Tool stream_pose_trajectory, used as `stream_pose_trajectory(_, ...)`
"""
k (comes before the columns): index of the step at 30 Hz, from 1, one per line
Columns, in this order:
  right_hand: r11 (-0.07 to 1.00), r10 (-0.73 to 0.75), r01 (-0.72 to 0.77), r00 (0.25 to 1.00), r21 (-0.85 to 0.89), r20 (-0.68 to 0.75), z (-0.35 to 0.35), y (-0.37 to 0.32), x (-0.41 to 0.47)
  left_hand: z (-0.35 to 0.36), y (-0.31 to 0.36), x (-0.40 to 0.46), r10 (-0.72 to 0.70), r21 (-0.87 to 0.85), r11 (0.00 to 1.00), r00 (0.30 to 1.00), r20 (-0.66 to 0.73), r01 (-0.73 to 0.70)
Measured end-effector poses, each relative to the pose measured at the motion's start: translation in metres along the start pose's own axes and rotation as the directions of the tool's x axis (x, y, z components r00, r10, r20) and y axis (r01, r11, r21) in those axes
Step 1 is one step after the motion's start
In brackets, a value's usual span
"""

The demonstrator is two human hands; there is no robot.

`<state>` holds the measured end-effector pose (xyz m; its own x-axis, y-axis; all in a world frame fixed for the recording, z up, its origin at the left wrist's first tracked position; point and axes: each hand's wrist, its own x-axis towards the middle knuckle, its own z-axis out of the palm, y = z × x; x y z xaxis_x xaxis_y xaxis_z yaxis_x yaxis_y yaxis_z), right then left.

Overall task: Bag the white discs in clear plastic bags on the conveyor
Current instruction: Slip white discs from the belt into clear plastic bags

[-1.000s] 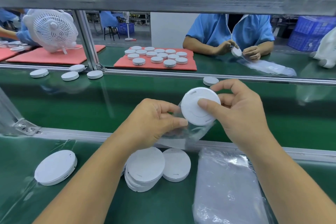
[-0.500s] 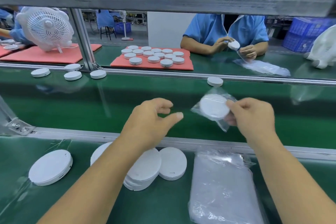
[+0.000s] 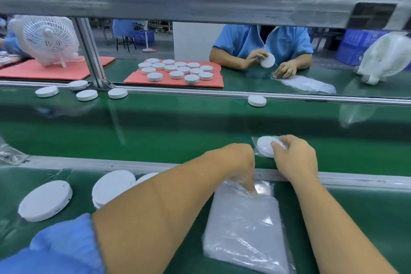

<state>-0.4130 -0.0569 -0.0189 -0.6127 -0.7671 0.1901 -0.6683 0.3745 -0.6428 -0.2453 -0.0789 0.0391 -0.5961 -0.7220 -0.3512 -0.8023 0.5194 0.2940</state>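
Right hand: the right hand (image 3: 295,158) reaches over the metal rail (image 3: 133,163) to the conveyor belt (image 3: 155,131); its thumb and fingers are curled on the bagged disc (image 3: 265,145), pinching it.
Bagged disc: a white disc inside a clear bag, down at the near edge of the belt, just past the rail.
Left hand: the left hand (image 3: 241,165) crosses to the right, fingers pointing down onto the stack of clear bags (image 3: 246,231). The fingertips touch the top bag at its far end; whether they have pinched the film cannot be told.
Stack of clear bags: lies flat on the near green table (image 3: 367,218), between the two forearms.
Loose discs: one large white disc (image 3: 45,200) lies at near left; a small pile of discs (image 3: 111,187) sits beside it, partly hidden by the left forearm.
Belt, far side: five unbagged discs (image 3: 86,95) lie along the far edge.
Opposite station: a person in blue (image 3: 262,44) holds a disc; a red mat (image 3: 175,81) carries rows of discs; a white fan (image 3: 47,39) stands at left.
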Motion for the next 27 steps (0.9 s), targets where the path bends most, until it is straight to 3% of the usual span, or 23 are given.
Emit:
stream_pose_trajectory(5, 0.991, 0.037, -0.04, 0.999, -0.127, -0.025, -0.001, 0.001, -0.003, -0.003, -0.011, -0.002, 0.0, -0.099, 0.995, 0.998, -0.056, -0.006)
stream_pose_trajectory(9, 0.987, -0.135, 0.128, 0.988, -0.097, -0.075, -0.006, -0.008, -0.007, -0.002, -0.014, -0.002, 0.007, -0.089, 0.996, 0.998, -0.065, -0.013)
stream_pose_trajectory(12, 0.964, -0.264, 0.258, 0.954, 0.062, 0.14, -0.01, -0.012, -0.011, -0.002, -0.015, 0.0, 0.013, -0.065, 0.998, 0.997, -0.075, -0.018)
stream_pose_trajectory(15, 0.954, -0.299, 0.257, 0.827, 0.152, 0.477, -0.013, -0.012, -0.018, 0.0, -0.015, 0.0, -0.006, -0.065, 0.998, 0.995, -0.102, -0.001)
stream_pose_trajectory(17, 0.956, -0.293, 0.252, 0.753, 0.152, 0.59, -0.016, -0.012, -0.019, 0.0, -0.016, -0.001, -0.01, -0.064, 0.998, 0.994, -0.109, 0.003)
stream_pose_trajectory(21, 0.949, -0.288, 0.302, 0.695, 0.096, 0.659, -0.021, -0.012, -0.019, -0.002, -0.018, -0.004, 0.005, -0.093, 0.996, 0.99, -0.143, -0.019)
stream_pose_trajectory(27, 0.921, -0.363, 0.373, 0.717, 0.112, 0.595, -0.022, -0.019, -0.024, -0.009, -0.042, -0.014, -0.006, -0.177, 0.984, 0.998, -0.058, -0.005)
